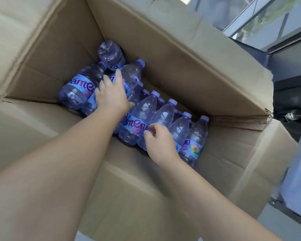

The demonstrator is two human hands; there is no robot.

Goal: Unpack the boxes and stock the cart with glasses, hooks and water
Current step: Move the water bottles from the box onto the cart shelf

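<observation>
Head view: a large cardboard box [181, 70] stands open, its flaps folded outward, and both bare arms reach down into it. On its floor lie small water bottles with purple caps and blue-purple labels. A row of them [165, 119] leans side by side along the near wall, caps pointing toward the far wall. To the left, loose bottles lie at odd angles: one on its side with its label up [76, 91], and another in the far corner showing its base [110, 53].

The left hand [111, 96] lies over the loose bottles, fingers stretched out and spread across a bottle [131, 74] beneath them; the thumb is hidden, so whether it grasps or only presses I cannot tell. The right hand [159, 142] rests on the row, its fingertips curled and pinching at the label of one bottle [161, 117].

At the right edge, beyond the box, something pale and blurred [298, 180] sits against a dark frame, possibly wrapped plastic
</observation>
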